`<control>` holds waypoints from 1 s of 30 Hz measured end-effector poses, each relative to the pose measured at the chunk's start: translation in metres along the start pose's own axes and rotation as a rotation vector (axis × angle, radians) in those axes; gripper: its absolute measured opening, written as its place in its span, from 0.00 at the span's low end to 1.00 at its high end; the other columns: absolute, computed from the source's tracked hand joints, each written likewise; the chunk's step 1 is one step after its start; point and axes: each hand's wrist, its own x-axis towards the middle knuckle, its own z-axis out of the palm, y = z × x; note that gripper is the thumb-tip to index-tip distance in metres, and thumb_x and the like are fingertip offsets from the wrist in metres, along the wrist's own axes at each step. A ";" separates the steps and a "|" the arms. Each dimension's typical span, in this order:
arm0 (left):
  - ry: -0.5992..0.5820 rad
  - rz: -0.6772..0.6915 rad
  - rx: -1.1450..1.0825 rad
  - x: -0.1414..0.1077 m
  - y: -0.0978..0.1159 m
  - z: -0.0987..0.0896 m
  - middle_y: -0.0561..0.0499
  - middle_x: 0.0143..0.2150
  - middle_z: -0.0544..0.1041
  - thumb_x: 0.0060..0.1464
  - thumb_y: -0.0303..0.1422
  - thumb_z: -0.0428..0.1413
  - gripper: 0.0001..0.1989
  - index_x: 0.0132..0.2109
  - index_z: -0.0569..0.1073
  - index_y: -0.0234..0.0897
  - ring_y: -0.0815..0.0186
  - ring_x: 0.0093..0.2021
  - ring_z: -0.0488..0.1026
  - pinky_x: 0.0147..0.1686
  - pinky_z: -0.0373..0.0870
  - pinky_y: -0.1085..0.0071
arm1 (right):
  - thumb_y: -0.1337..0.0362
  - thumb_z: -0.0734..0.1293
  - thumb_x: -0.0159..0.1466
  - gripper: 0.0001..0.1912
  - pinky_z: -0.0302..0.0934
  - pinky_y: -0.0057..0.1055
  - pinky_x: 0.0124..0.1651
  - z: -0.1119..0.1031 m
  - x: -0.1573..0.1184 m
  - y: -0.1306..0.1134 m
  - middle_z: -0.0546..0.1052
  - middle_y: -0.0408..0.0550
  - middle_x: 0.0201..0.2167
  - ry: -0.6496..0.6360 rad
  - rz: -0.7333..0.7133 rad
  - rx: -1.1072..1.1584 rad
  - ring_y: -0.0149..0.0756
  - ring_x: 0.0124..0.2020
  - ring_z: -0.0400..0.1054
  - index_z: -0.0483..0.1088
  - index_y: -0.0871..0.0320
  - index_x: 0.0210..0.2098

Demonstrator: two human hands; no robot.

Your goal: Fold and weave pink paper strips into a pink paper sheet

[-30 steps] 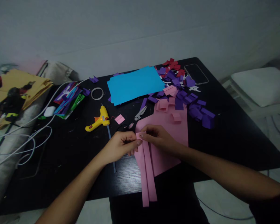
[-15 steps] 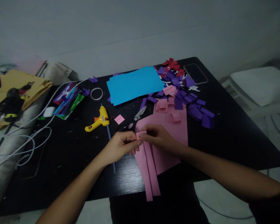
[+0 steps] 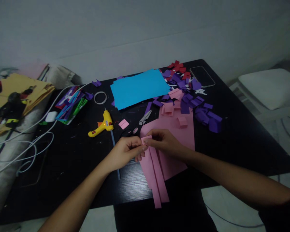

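Note:
Between my two hands is a long folded pink paper strip, its upper end pinched and its lower end hanging past the table's front edge. My left hand grips the top left corner with thumb and fingers. Opposite it, my right hand presses its thumb on the same folded end. Pink paper sheets lie under and behind my right hand. Just beyond the hands rest scissors, blades slightly apart, handles partly hidden. A small pink paper square lies to their left.
A yellow glue gun with a glue stick stands left of my hands. Blue sheets, a tape roll, purple paper pieces, red pieces and a phone lie farther back. White cables loop at left.
The strip's hanging lower end has swung slightly to the right. Both hands keep their pinch at the top in nearly the same place.

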 end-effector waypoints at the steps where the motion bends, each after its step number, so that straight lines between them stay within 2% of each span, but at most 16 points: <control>1: 0.000 0.002 -0.001 0.000 0.000 0.000 0.53 0.26 0.77 0.64 0.39 0.61 0.14 0.33 0.76 0.33 0.73 0.23 0.74 0.26 0.72 0.77 | 0.49 0.74 0.62 0.18 0.54 0.32 0.33 0.000 0.000 0.000 0.69 0.40 0.23 -0.002 0.002 -0.002 0.31 0.27 0.61 0.74 0.58 0.29; 21: 0.020 0.036 -0.002 0.000 -0.001 -0.001 0.52 0.27 0.79 0.62 0.37 0.63 0.12 0.34 0.76 0.33 0.71 0.24 0.76 0.27 0.74 0.76 | 0.50 0.74 0.62 0.17 0.52 0.31 0.32 -0.004 0.003 -0.001 0.67 0.39 0.23 -0.017 -0.009 -0.027 0.30 0.27 0.58 0.75 0.59 0.30; 23: 0.072 0.086 0.019 0.000 -0.002 -0.004 0.52 0.28 0.79 0.60 0.36 0.65 0.10 0.37 0.77 0.33 0.71 0.26 0.76 0.28 0.75 0.76 | 0.51 0.73 0.62 0.16 0.51 0.31 0.32 -0.004 0.003 -0.003 0.67 0.40 0.24 -0.019 -0.011 -0.036 0.31 0.28 0.59 0.76 0.59 0.30; 26: 0.185 0.229 0.081 0.000 -0.003 -0.010 0.52 0.31 0.81 0.58 0.33 0.67 0.09 0.43 0.80 0.34 0.69 0.30 0.78 0.32 0.76 0.75 | 0.51 0.73 0.62 0.16 0.52 0.31 0.34 -0.006 0.003 -0.005 0.69 0.41 0.25 -0.034 -0.013 -0.027 0.32 0.29 0.60 0.76 0.59 0.30; 30: 0.252 0.429 0.284 0.000 -0.003 -0.015 0.47 0.38 0.85 0.59 0.32 0.67 0.08 0.46 0.83 0.37 0.65 0.37 0.81 0.38 0.78 0.72 | 0.50 0.74 0.63 0.17 0.53 0.31 0.35 -0.009 0.002 -0.002 0.69 0.41 0.26 -0.070 0.002 -0.012 0.32 0.30 0.61 0.77 0.58 0.31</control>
